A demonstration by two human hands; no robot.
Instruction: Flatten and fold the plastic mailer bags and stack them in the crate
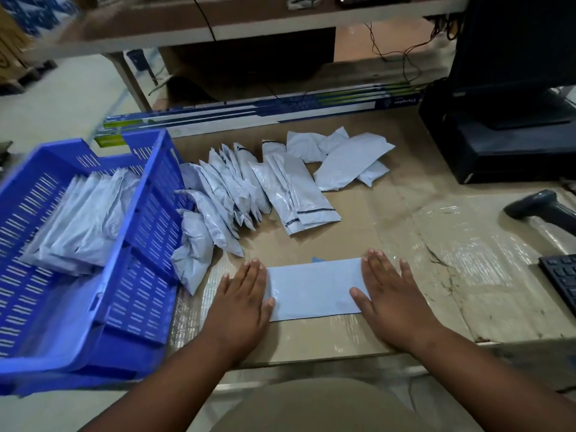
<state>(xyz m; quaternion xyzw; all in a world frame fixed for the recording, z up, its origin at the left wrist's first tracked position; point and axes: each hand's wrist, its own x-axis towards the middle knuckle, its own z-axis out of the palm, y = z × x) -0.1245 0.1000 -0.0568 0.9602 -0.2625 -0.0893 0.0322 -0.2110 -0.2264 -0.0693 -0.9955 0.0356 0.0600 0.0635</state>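
Both hands lie flat, palms down and fingers spread, at the near edge of the bench (389, 213), gripping nothing. Left hand (241, 299) presses the left end of a folded mailer (313, 289); right hand (389, 291) presses its right end. Mailer lies flat, long side parallel to the near edge. Blue crate (149, 232) sits tilted at the left edge, overhanging it, with folded mailers stacked (84, 222) inside. Unfolded mailer pile (249, 188) spreads across the middle of the bench, touching the crate's right wall. Barcode scanner (536, 204) and keyboard (561, 279) occupy the right edge; monitor (514, 57) stands at the far right corner.
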